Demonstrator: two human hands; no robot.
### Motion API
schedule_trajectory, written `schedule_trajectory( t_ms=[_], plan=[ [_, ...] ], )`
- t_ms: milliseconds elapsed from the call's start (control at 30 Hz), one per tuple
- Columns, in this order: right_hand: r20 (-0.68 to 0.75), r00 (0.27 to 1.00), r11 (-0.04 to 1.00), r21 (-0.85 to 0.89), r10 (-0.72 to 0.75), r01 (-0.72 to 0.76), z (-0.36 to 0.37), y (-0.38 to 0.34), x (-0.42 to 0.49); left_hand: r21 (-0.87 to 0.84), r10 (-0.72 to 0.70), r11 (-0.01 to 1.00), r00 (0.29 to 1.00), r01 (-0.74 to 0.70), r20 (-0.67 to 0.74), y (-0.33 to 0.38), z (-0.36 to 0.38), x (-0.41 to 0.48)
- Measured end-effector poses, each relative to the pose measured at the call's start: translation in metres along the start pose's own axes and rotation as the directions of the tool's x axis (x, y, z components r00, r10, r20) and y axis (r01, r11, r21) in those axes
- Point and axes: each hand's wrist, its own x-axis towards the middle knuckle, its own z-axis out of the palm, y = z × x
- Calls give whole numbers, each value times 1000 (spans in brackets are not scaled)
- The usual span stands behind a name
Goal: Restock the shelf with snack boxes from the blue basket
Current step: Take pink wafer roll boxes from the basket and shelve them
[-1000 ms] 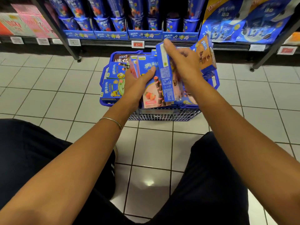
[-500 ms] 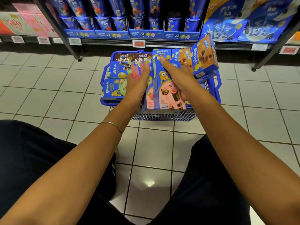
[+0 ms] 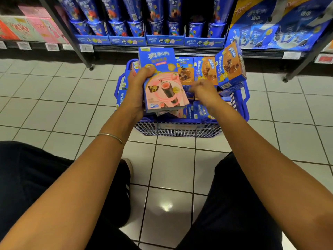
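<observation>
The blue basket (image 3: 243,105) stands on the tiled floor in front of the shelf (image 3: 162,48). My left hand (image 3: 137,85) grips a stack of pink-and-blue snack boxes (image 3: 162,83), lifted above the basket's left half, thumb on the top box's face. My right hand (image 3: 203,89) hovers over the basket's middle with its fingers curled down toward the boxes below; whether it holds one is hidden. Orange-and-blue boxes (image 3: 229,64) stand upright along the basket's far right side.
The bottom shelf holds rows of blue snack cups (image 3: 153,27), large blue bags (image 3: 281,24) to the right and pink boxes (image 3: 36,27) to the left. Black shelf uprights (image 3: 72,38) reach the floor. My knees and a shoe (image 3: 127,170) are below.
My left hand has lifted the pink-and-blue boxes out of the basket as a stack. My right hand let go of them and dropped to the basket's middle.
</observation>
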Motion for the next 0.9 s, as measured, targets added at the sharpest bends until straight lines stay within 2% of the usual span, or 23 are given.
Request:
schedule_trajectory(
  t_ms=[67,167,233,333,400,533,633,767,900],
  plan=[
    [131,991,973,-224,-26,55,10,21,10,-15,34,999,999,-35,-8,4,-6,-1],
    [331,942,961,-241,-48,134,24,37,19,-61,38,997,999,-37,15,7,-14,-2],
    [362,928,950,-247,-91,190,34,42,21,-90,52,995,999,-51,2,8,-16,-2],
    [311,933,873,-386,-182,299,45,45,26,-104,35,994,999,-36,-8,8,-14,-6],
    [285,930,847,-411,-231,336,43,46,27,-126,24,992,1000,-24,-4,10,-13,-7],
    [105,933,931,-90,-343,352,29,44,22,-151,43,988,999,-43,-2,16,-20,-1],
    [-9,936,936,-3,-351,351,20,36,20,-167,22,986,1000,-20,12,28,-23,6],
    [-168,947,944,139,-276,299,12,14,23,-186,21,983,998,-10,59,43,-28,24],
    [-227,939,928,210,-260,308,10,-25,23,-189,37,982,996,-21,78,53,-31,58]
  ],
)
